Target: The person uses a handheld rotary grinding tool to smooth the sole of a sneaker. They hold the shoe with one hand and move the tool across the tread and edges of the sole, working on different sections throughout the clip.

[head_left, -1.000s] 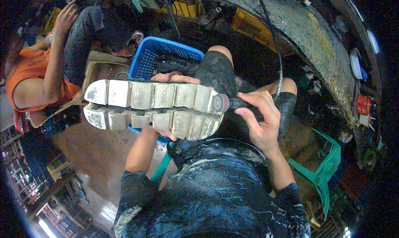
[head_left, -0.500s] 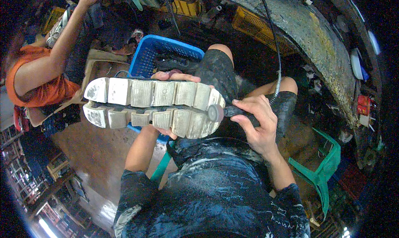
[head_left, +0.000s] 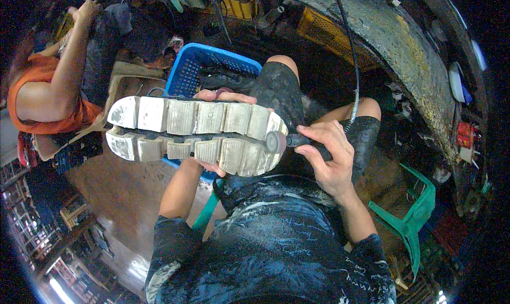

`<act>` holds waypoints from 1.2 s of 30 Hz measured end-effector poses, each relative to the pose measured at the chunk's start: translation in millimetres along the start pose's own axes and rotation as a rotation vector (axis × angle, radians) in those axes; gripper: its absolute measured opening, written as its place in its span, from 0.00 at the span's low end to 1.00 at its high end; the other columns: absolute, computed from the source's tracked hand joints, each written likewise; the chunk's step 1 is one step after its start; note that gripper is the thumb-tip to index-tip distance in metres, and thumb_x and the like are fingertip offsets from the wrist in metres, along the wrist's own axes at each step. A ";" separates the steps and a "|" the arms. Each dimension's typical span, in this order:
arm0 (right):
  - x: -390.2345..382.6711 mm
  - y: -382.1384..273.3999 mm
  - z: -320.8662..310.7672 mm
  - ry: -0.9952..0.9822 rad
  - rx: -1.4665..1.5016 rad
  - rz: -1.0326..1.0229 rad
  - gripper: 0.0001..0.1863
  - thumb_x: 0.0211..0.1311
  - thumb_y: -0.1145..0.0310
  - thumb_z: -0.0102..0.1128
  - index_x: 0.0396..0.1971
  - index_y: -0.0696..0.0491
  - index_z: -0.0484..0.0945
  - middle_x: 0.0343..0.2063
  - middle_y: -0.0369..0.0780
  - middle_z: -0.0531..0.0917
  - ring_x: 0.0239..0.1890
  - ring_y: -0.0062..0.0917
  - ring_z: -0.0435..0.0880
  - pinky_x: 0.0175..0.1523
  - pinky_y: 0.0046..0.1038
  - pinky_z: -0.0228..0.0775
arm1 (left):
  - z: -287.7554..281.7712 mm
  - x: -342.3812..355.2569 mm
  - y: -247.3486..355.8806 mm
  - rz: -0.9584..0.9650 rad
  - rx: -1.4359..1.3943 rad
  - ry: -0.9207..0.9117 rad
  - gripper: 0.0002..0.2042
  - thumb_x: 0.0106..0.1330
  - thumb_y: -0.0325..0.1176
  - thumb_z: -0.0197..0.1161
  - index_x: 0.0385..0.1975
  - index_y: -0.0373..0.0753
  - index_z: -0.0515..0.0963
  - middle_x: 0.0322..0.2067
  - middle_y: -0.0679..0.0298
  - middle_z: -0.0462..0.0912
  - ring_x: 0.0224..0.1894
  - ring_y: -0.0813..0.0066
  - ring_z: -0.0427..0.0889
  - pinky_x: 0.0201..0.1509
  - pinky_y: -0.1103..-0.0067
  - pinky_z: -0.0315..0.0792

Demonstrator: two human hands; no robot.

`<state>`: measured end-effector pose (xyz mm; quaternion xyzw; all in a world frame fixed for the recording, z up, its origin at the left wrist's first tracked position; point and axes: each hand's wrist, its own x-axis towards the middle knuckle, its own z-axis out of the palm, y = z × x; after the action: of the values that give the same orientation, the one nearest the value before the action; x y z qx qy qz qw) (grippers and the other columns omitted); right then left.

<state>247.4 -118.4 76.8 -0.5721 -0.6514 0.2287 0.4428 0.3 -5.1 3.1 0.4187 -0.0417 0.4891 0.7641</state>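
You are gripping the shoe (head_left: 194,136) in your left hand (head_left: 215,99) while your right hand (head_left: 326,158), closed round the grinder (head_left: 284,141), is working the sole's three o'clock end; keep the wheel flat.

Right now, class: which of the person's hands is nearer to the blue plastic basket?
Left. The left hand grips the shoe right in front of the blue basket; the right hand holds the rotary tool farther off, beyond the knee.

A blue crate (head_left: 186,73), a green stool (head_left: 411,219) and a person in orange (head_left: 40,99) sit nearby.
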 end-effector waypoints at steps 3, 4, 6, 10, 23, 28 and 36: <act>-0.6 -0.9 -2.3 0.016 -0.028 0.004 0.18 0.56 0.70 0.80 0.47 0.55 0.89 0.41 0.42 0.91 0.43 0.37 0.87 0.51 0.37 0.73 | -4.5 -1.6 3.2 -0.094 0.017 0.029 0.69 0.43 0.45 0.93 0.82 0.49 0.46 0.72 0.36 0.65 0.73 0.30 0.71 0.74 0.38 0.69; -0.5 0.0 -4.1 0.024 -0.040 0.007 0.18 0.57 0.70 0.80 0.47 0.55 0.89 0.41 0.42 0.91 0.43 0.37 0.87 0.51 0.37 0.73 | -5.0 -2.5 4.5 -0.172 0.009 0.087 0.69 0.44 0.50 0.91 0.83 0.49 0.44 0.72 0.38 0.66 0.73 0.31 0.71 0.75 0.37 0.68; -1.3 3.4 -5.3 0.039 -0.049 0.013 0.17 0.58 0.69 0.80 0.48 0.55 0.89 0.41 0.43 0.91 0.43 0.37 0.88 0.52 0.37 0.73 | -5.2 -3.9 5.2 -0.280 -0.070 0.182 0.69 0.47 0.57 0.87 0.84 0.50 0.42 0.72 0.40 0.68 0.74 0.31 0.71 0.76 0.35 0.65; -8.9 9.9 -1.7 -0.029 -0.036 0.008 0.17 0.59 0.69 0.79 0.48 0.55 0.89 0.44 0.43 0.91 0.45 0.38 0.88 0.53 0.37 0.73 | -4.6 -3.5 -1.8 -0.318 -0.448 0.258 0.63 0.52 0.49 0.78 0.86 0.49 0.42 0.69 0.41 0.74 0.70 0.29 0.75 0.71 0.33 0.70; -28.0 43.6 13.5 -0.112 -0.080 0.040 0.16 0.58 0.75 0.76 0.47 0.57 0.89 0.45 0.43 0.91 0.47 0.37 0.86 0.58 0.38 0.70 | -15.2 -24.6 -54.7 -0.542 -0.407 0.428 0.60 0.59 0.72 0.62 0.84 0.38 0.47 0.70 0.30 0.70 0.66 0.26 0.78 0.63 0.40 0.80; -27.0 52.7 17.3 -0.092 -0.100 0.055 0.16 0.58 0.67 0.80 0.47 0.51 0.90 0.43 0.39 0.91 0.47 0.36 0.86 0.54 0.37 0.69 | -11.5 -25.9 -56.5 -0.571 -0.295 0.418 0.56 0.62 0.72 0.56 0.82 0.34 0.53 0.72 0.30 0.67 0.67 0.25 0.77 0.67 0.42 0.78; -27.0 61.3 18.3 -0.083 -0.119 0.071 0.14 0.60 0.66 0.78 0.46 0.50 0.90 0.43 0.38 0.91 0.47 0.36 0.86 0.55 0.36 0.68 | -10.3 -26.3 -56.6 -0.594 -0.324 0.454 0.55 0.63 0.73 0.52 0.80 0.31 0.58 0.69 0.34 0.73 0.66 0.32 0.80 0.69 0.47 0.77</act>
<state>264.2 -125.4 9.8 -0.6102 -0.6609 0.2289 0.3722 27.4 -26.5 -50.0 0.1680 0.1742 0.3141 0.9180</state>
